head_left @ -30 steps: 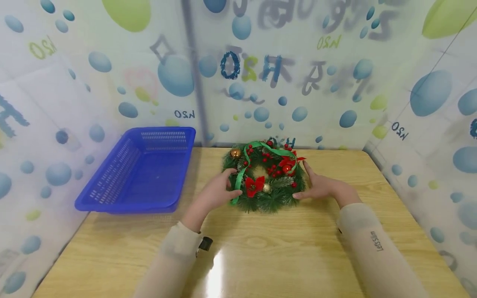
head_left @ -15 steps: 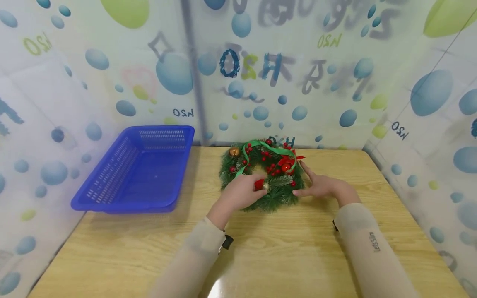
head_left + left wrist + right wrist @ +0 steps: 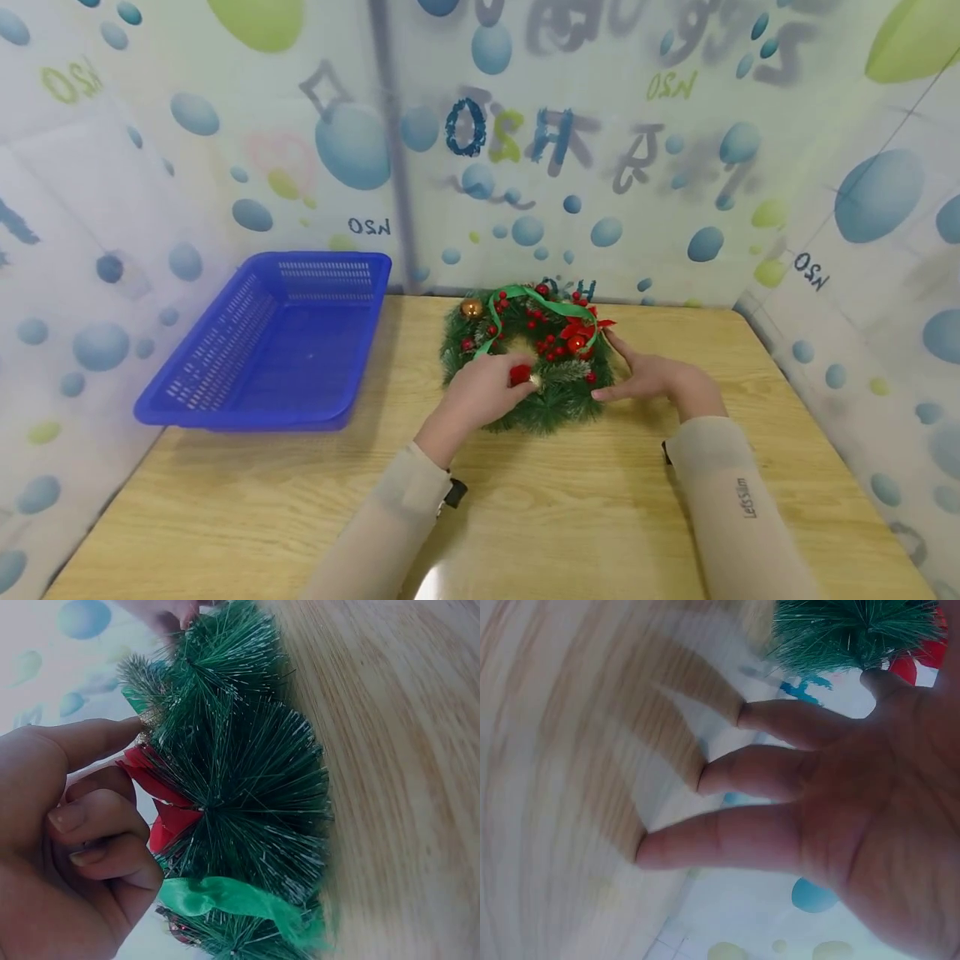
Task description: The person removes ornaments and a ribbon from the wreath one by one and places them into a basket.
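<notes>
Since a second ago the left hand (image 3: 486, 390) has moved from the wreath's (image 3: 529, 360) left edge onto its near front, where it now covers most of the red flower (image 3: 520, 375); the right hand (image 3: 649, 377) has stayed at the wreath's right side.

Nearest are two pale sleeves, reaching in over the light wooden worktop (image 3: 570, 517). In the left wrist view the left hand's fingers (image 3: 105, 825) are curled and pinch the red flower (image 3: 169, 814) against the green needles of the wreath (image 3: 247, 795), the thumb lying straight above it. A green ribbon (image 3: 225, 896) loops just below that grip. The right hand rests on the worktop with its fingers (image 3: 727, 776) straight and spread, fingertips down on the wood, and its thumb side touches the wreath's right rim beside some red berries (image 3: 573, 337).

The wreath lies flat at the middle of the worktop toward the back edge, with a gold ball (image 3: 471, 309) at its far left. A blue plastic basket (image 3: 225, 379) sits well apart at the back left corner, overhanging the worktop's left edge. Behind everything stand walls printed with blue and green bubbles (image 3: 352, 146).
</notes>
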Action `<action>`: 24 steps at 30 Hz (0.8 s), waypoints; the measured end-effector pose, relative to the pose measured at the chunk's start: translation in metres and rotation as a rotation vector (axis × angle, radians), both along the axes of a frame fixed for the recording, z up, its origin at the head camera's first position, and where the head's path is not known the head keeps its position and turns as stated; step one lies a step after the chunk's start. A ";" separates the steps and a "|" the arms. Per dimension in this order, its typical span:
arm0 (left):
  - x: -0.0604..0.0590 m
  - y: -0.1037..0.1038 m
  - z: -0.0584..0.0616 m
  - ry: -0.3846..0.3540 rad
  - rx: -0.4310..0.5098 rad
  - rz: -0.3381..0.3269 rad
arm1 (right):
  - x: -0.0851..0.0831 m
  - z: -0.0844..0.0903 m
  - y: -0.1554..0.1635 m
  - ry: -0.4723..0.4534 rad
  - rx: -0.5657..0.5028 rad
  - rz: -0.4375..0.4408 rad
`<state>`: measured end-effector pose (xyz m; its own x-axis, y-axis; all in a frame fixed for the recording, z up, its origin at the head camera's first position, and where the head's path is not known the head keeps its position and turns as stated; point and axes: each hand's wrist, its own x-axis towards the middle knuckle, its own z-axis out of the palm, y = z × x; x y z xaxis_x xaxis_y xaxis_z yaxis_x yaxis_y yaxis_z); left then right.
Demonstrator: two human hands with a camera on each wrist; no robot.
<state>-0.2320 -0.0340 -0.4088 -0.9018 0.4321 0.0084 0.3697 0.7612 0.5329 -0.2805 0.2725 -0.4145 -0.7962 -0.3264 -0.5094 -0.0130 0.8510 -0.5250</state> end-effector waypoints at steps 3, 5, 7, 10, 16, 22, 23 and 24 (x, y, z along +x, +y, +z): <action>0.000 0.000 0.001 -0.012 -0.009 0.003 | 0.001 -0.003 -0.001 0.055 0.042 0.019; 0.000 0.001 0.001 -0.024 -0.013 0.000 | 0.002 -0.003 -0.001 0.058 0.047 0.013; 0.000 0.001 0.001 -0.032 -0.022 0.001 | 0.002 -0.003 -0.001 0.060 0.052 0.011; 0.001 0.001 0.000 -0.036 -0.030 0.007 | 0.003 -0.002 -0.001 0.058 0.050 0.010; 0.001 0.001 0.000 -0.025 -0.020 0.010 | 0.003 0.000 0.001 0.071 0.031 0.027; 0.001 0.002 0.000 -0.026 -0.014 0.003 | 0.002 0.000 0.000 0.086 0.042 0.037; 0.001 0.002 0.000 -0.028 -0.013 0.003 | 0.002 -0.001 0.000 0.085 0.051 0.037; 0.001 0.002 0.000 -0.030 -0.012 0.003 | 0.002 -0.002 -0.001 0.084 0.059 0.034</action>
